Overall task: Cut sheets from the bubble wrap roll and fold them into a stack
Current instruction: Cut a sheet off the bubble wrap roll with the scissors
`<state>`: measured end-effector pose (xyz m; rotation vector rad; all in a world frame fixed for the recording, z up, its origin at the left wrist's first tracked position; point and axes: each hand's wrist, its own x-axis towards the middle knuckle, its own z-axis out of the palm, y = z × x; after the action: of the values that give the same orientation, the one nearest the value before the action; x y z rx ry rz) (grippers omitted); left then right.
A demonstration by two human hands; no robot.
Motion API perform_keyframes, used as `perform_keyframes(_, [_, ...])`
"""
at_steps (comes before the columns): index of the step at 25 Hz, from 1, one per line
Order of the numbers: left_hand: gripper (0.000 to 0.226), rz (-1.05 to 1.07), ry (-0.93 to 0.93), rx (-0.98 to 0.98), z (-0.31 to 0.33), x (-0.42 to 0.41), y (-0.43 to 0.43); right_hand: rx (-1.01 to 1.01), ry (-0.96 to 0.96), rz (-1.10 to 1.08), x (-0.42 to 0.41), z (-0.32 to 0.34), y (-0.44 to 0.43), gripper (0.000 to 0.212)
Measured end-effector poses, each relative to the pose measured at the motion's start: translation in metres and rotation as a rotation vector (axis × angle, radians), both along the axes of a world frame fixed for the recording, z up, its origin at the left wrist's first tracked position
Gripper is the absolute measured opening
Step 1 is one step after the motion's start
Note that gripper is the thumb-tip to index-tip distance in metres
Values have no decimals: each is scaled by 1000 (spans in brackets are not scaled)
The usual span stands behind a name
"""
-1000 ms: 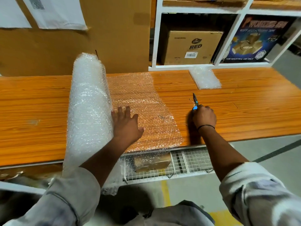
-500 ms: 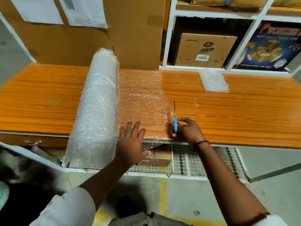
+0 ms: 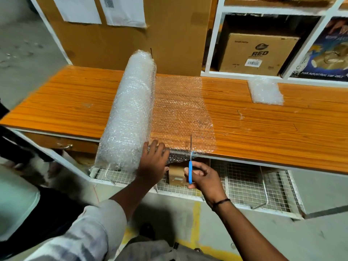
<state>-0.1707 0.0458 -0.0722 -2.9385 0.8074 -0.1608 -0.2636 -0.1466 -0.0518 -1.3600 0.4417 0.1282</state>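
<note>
A thick bubble wrap roll (image 3: 131, 110) lies across the orange wooden table (image 3: 263, 132), its near end overhanging the front edge. An unrolled clear sheet (image 3: 180, 110) spreads to the right of the roll. My left hand (image 3: 153, 162) presses on the sheet's near edge at the table front, right beside the roll. My right hand (image 3: 202, 176) grips blue-handled scissors (image 3: 190, 166), whose thin blades point away from me over the sheet's hanging edge. A small folded stack of bubble wrap (image 3: 265, 91) sits at the back right of the table.
A wire mesh shelf (image 3: 244, 183) under the table holds a small brown box (image 3: 176, 176). Behind the table stand a large cardboard panel (image 3: 131, 34) and white shelving (image 3: 212, 34) with a box marked RED (image 3: 259, 51). A dark shape (image 3: 11, 147) is at the far left.
My right hand carried the scissors from the table's middle back to the front edge at the sheet. My left hand slid down to the sheet's near edge. The view shifted right and back.
</note>
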Motion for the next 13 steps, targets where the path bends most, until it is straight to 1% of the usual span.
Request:
perform_keyframes(1, [72, -29, -16, 4, -3, 2, 1, -15, 5, 5, -2, -2, 3, 33])
perform_keyframes(3, [48, -104, -81, -15, -7, 10, 6, -32, 24, -3, -7, -5, 8, 31])
perform_keyframes(5, [27, -169, -176, -79, -8, 16, 12, -36, 19, -4, -11, -2, 13, 29])
perform_keyframes(9, [16, -230, -305, -278, -9, 12, 20, -26, 30, 10, -20, 2, 21, 31])
perform_keyframes(13, [10, -248, -336, -353, -9, 5, 31, -53, 70, 6, -43, 2, 37, 36])
